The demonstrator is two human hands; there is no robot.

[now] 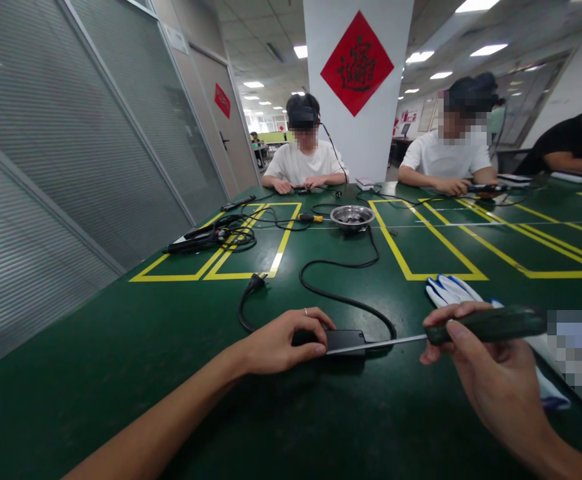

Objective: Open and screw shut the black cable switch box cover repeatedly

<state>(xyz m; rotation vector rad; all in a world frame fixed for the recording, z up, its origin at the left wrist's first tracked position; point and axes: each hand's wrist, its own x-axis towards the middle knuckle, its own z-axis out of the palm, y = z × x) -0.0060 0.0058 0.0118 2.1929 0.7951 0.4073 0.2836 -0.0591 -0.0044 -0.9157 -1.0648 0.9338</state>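
A black power adapter point(349, 339) lies on the green table in front of me, with a black cable running from its right end. My left hand point(291, 341) grips the adapter's left end, thumb on the near side and fingers over the top. In my right hand point(491, 360) is a screwdriver point(495, 325) with a dark green handle, held almost level. Its thin metal shaft points left, and the tip reaches the adapter's near edge by my left thumb. Whether the tip is wedged into the casing I cannot tell. A plug point(257, 283) on a black cord lies beyond my left hand.
White-and-blue gloves point(453, 291) lie beyond and under my right hand. Farther off are a metal bowl point(351, 216) with small dark parts, a yellow-and-black screwdriver point(311, 218) and coiled black cables point(231, 233). Yellow tape marks the table point(121, 387). Several people sit across it.
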